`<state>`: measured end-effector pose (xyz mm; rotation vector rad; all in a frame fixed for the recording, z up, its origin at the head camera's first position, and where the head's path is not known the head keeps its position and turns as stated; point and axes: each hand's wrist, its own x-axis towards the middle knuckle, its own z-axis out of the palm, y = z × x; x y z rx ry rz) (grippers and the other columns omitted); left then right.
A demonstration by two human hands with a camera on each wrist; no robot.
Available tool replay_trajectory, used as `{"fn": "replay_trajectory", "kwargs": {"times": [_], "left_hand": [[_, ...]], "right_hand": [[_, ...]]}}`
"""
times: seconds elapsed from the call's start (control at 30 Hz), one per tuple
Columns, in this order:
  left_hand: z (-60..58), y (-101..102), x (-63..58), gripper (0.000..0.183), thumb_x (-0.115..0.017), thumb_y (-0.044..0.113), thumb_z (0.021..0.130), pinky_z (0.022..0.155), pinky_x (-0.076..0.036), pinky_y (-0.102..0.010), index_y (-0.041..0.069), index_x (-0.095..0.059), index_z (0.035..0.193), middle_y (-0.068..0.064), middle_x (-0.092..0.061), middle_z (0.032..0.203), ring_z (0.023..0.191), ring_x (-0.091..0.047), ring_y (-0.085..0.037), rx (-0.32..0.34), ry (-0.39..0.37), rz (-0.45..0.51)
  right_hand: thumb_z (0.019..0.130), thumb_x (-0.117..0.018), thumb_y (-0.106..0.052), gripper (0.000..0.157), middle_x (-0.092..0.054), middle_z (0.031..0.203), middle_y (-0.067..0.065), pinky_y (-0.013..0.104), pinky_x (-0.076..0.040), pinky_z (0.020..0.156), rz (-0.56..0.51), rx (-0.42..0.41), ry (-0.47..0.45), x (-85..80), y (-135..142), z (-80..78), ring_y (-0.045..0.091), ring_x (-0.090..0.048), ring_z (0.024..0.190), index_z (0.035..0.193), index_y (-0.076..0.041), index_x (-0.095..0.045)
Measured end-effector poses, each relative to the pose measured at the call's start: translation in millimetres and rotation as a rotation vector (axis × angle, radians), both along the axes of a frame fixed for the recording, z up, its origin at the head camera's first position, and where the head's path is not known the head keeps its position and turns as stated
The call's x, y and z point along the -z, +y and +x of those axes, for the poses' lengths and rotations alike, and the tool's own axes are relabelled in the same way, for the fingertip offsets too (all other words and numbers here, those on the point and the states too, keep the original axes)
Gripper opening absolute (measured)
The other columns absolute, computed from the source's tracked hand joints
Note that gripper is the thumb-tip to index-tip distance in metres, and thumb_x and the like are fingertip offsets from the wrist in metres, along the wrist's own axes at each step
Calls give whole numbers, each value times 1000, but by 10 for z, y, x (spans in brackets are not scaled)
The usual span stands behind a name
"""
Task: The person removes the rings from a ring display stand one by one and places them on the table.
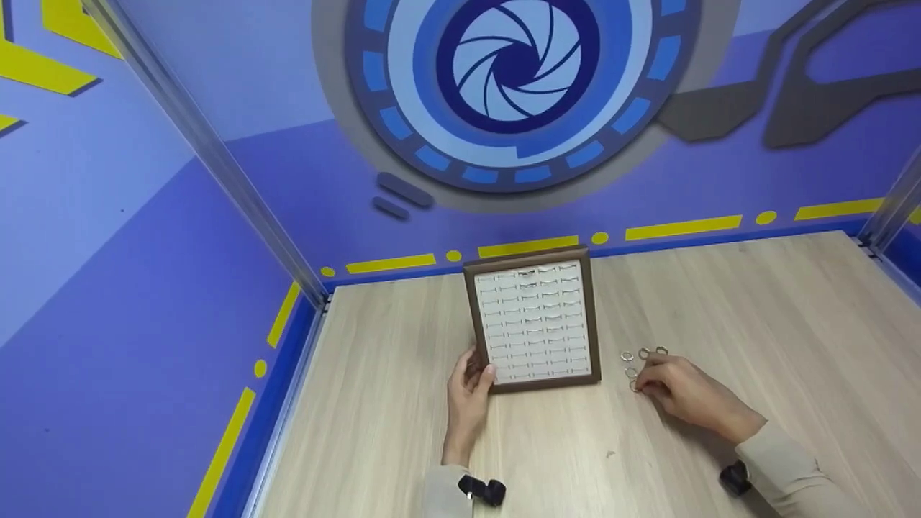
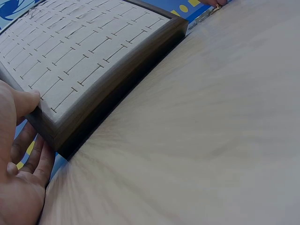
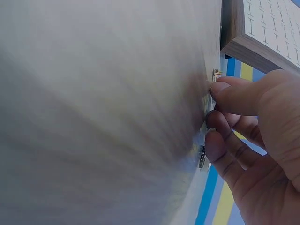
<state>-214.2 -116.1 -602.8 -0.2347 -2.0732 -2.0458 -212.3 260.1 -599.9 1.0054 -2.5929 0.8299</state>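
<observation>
A ring display board with a brown wooden frame (image 1: 593,324) and a white slotted pad stands tilted back on the table. A few rings (image 1: 529,274) sit in slots in its upper part; the lower slots show no rings. My left hand (image 1: 469,406) grips the board's lower left corner, thumb on the front (image 2: 28,101) and fingers behind. Right of the board, my right hand (image 1: 691,392) is low over the table, thumb and forefinger pinching a ring (image 1: 634,386). Several other rings (image 1: 627,356) lie just beyond those fingertips. In the right wrist view, the hand (image 3: 267,122) partly hides them.
The light wood table (image 1: 374,403) is bounded by a blue and purple printed panel (image 1: 288,173) at the back and left. A metal corner post (image 1: 216,144) rises at the left. A tiny scrap (image 1: 610,454) lies in front, between the forearms.
</observation>
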Motion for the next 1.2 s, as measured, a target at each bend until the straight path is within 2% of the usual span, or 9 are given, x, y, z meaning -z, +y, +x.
{"fn": "replay_trajectory", "kwargs": {"times": [0.13, 0.27, 0.37, 0.47, 0.83, 1.0, 1.1, 1.2], "left_hand": [[-2, -8, 1, 47, -62, -1, 96, 104, -51, -40, -2, -49, 141, -20, -60, 128, 118, -58, -34, 8, 1, 2], [-1, -12, 1, 47, -62, 0, 96, 105, -50, -46, -1, -49, 142, -19, -60, 127, 118, -58, -33, 8, -1, -8], [4, -13, 2, 47, -63, 2, 97, 106, -48, -50, -1, -49, 142, -17, -61, 128, 119, -58, -31, 5, -8, -19], [6, -15, 1, 47, -63, 4, 97, 108, -46, -52, 1, -49, 142, -16, -61, 128, 121, -58, -30, 4, -15, -22], [3, -5, 12, 46, -63, 3, 97, 106, -48, -49, 1, -50, 141, -16, -61, 127, 119, -58, -33, 2, -13, -11], [8, -2, 9, 45, -63, 3, 97, 106, -49, -48, 0, -50, 141, -15, -61, 127, 119, -58, -32, 3, -11, -13], [8, -10, 4, 45, -63, 3, 97, 108, -46, -49, 4, -51, 141, -13, -61, 127, 120, -58, -29, 1, -34, -13], [-54, -7, 127, 45, -64, 10, 98, 111, -45, -45, 10, -52, 141, -9, -61, 129, 122, -57, -26, -15, -54, -17]], "right_hand": [[77, -76, 14, 23, -68, 86, 3, 44, -61, 84, -13, -4, 2, -28, -6, -16, 27, -70, 92, 85, -8, -76], [79, -75, 13, 22, -67, 85, 4, 32, -60, 69, -33, -12, 1, -76, -10, -35, 20, -66, 80, 85, -8, -75], [80, -74, 12, 20, -65, 87, 5, 23, -53, 58, -56, -5, -2, -125, -17, -56, 12, -61, 74, 88, -6, -75], [80, -73, 13, 21, -66, 89, 5, 19, -53, 58, -87, 12, -1, -184, -39, -80, 10, -61, 74, 91, -5, -75], [82, -75, 9, 23, -68, 91, 2, 22, -55, 58, -162, 57, 91, -407, -224, -170, 11, -63, 74, 96, -10, -75], [82, -75, 10, 23, -69, 91, 2, 27, -56, 57, -213, 63, 157, -523, -361, -239, 10, -64, 74, 95, -9, -75], [84, -73, 8, 19, -69, 91, 3, 31, -57, 56, -241, 68, 157, -596, -465, -278, 10, -63, 76, 96, -5, -75], [85, -72, 8, 17, -69, 94, 6, 33, -59, 59, -278, 65, 166, -659, -584, -314, 13, -64, 78, 100, -1, -75]]}}
